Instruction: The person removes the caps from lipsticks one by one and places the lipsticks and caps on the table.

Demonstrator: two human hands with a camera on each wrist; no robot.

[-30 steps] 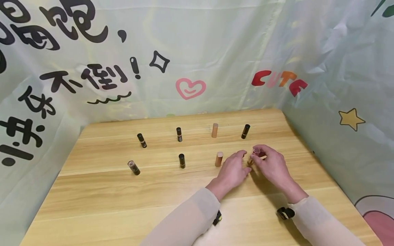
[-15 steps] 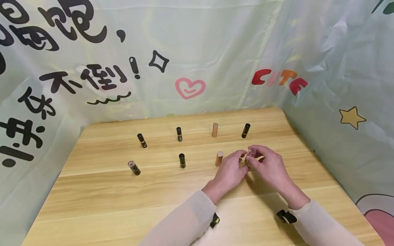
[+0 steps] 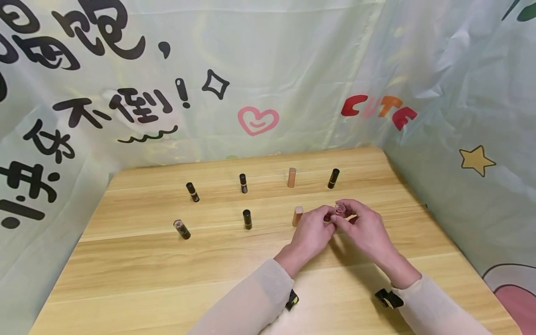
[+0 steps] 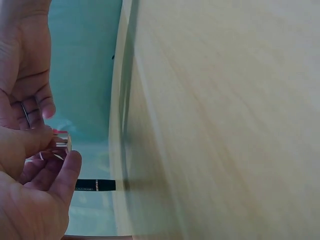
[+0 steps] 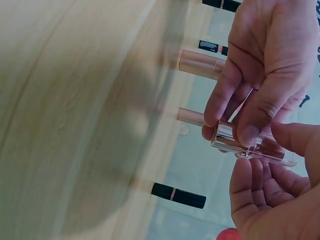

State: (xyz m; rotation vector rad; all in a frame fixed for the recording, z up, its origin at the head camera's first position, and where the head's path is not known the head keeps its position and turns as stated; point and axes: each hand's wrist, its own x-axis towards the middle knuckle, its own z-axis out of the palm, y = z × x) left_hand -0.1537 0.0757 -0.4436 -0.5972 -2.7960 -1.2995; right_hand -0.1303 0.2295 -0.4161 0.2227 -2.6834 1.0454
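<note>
Clear-capped lipstick: is held off the table, just right of the front rose-gold tube.
Left hand: the gold base is pinched narrowly.
Right hand: the clear cap is held between thumb and fingers.
Change: the lipstick is brought nearer the rose-gold tube and is now gripped by both hands, so likely steadied.

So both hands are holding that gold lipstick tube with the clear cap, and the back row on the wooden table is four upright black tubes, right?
Not all four are black: in the head view, the third from the left is a slim rose-gold tube. The left hand and right hand do hold the clear-capped gold lipstick tube.
</note>
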